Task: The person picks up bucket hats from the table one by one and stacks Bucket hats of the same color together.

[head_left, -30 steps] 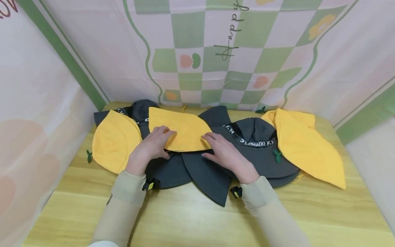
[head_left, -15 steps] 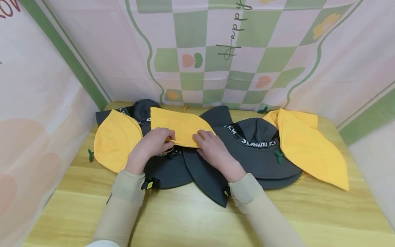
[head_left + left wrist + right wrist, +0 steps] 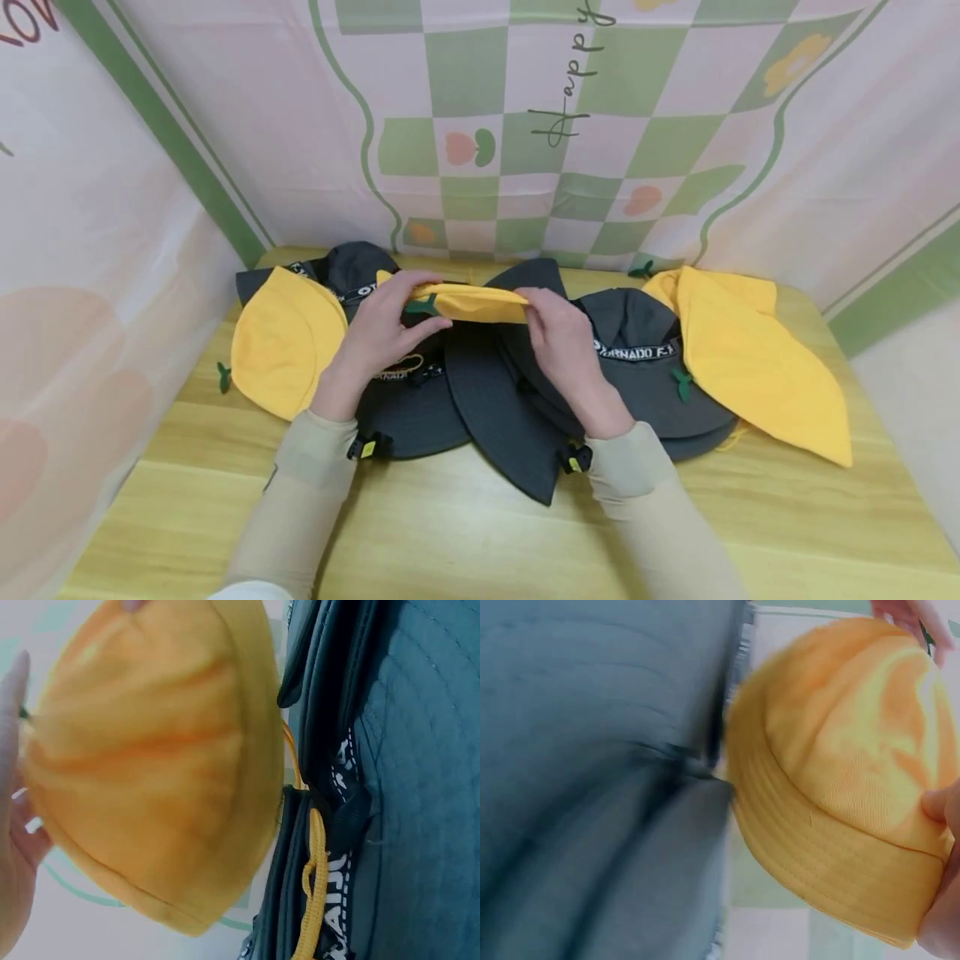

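A yellow bucket hat (image 3: 483, 307) is held up on edge between both hands, its crown toward me, with a green sprout tag (image 3: 422, 306) at its left. My left hand (image 3: 377, 332) holds its left part, fingers reaching behind the cloth, thumb stretched out below the tag. At the other end my right hand (image 3: 564, 350) grips the hat, its thumb pressing the crown in the right wrist view. The left wrist view shows the hat's folded side (image 3: 150, 765). Under the hands lie dark grey hats (image 3: 416, 417) with lettered bands. A yellow cord (image 3: 313, 885) hangs over one band.
Another yellow hat (image 3: 281, 346) lies at the left and a larger yellow pile (image 3: 757, 367) at the right. A grey hat (image 3: 630, 387) with a lettered band sits beside that pile. The wooden table (image 3: 480, 542) meets a patterned cloth backdrop (image 3: 465, 75).
The yellow hat was lying flat over the grey hats. Both hands have taken hold of it, lifted its near edge and tipped it up, uncovering the grey hats and the cord.
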The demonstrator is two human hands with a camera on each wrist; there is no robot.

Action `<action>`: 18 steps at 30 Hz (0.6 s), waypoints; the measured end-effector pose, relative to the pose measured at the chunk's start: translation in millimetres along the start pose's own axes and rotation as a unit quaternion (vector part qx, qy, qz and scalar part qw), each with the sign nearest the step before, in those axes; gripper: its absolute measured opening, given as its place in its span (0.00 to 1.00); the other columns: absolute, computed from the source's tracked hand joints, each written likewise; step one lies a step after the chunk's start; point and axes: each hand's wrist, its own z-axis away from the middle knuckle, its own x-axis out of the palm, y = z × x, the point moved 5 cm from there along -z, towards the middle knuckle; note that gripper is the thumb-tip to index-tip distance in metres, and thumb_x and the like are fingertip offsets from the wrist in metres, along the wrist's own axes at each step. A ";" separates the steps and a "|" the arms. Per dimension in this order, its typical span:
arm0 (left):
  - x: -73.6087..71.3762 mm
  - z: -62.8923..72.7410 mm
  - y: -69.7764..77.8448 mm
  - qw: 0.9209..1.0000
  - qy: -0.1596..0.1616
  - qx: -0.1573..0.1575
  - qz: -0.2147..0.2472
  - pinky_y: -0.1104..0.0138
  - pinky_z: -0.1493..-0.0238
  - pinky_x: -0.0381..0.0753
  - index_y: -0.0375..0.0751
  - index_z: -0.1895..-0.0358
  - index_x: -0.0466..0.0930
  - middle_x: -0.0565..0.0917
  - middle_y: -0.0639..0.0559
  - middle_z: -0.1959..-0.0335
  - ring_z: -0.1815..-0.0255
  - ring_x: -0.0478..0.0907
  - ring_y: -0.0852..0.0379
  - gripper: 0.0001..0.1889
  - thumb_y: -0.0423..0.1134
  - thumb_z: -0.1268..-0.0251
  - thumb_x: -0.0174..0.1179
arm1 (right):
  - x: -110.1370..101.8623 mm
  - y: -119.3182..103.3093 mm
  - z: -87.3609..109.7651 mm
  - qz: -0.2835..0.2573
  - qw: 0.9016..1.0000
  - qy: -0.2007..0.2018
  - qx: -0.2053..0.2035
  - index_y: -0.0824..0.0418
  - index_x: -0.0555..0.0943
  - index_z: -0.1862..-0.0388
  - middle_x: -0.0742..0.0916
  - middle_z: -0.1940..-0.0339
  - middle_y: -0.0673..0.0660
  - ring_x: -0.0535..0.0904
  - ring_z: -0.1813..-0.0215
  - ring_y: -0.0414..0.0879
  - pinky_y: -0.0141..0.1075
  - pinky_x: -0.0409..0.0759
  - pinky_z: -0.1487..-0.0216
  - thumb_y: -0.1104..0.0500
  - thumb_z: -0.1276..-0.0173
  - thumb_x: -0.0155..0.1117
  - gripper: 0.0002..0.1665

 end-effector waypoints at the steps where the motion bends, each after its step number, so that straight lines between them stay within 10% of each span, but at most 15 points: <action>1: -1.2 0.0 -1.4 1.000 0.011 -0.001 0.004 0.53 0.46 0.78 0.42 0.38 0.75 0.82 0.45 0.45 0.50 0.80 0.49 0.34 0.50 0.47 0.75 | -6.5 0.3 -1.4 -0.007 1.000 0.008 0.007 0.64 0.84 0.50 0.90 0.56 0.62 0.86 0.58 0.56 0.49 0.83 0.57 0.66 0.25 0.57 0.11; 10: -6.7 3.6 -29.3 0.993 -0.036 -0.108 0.037 0.57 0.55 0.78 0.45 0.43 0.80 0.85 0.49 0.55 0.59 0.80 0.52 0.28 0.56 0.42 0.72 | -58.6 14.5 4.9 -0.029 0.999 0.025 0.027 0.66 0.85 0.50 0.87 0.71 0.62 0.70 0.80 0.44 0.34 0.68 0.72 0.64 0.27 0.61 0.11; 18: 10.7 3.8 -17.7 0.972 -0.165 -0.096 0.137 0.66 0.69 0.72 0.53 0.45 0.79 0.81 0.56 0.68 0.73 0.73 0.52 0.16 0.52 0.31 0.62 | -98.2 54.2 35.7 -0.071 0.989 -0.044 0.120 0.67 0.82 0.44 0.80 0.75 0.61 0.64 0.76 0.36 0.25 0.64 0.66 0.60 0.23 0.58 0.15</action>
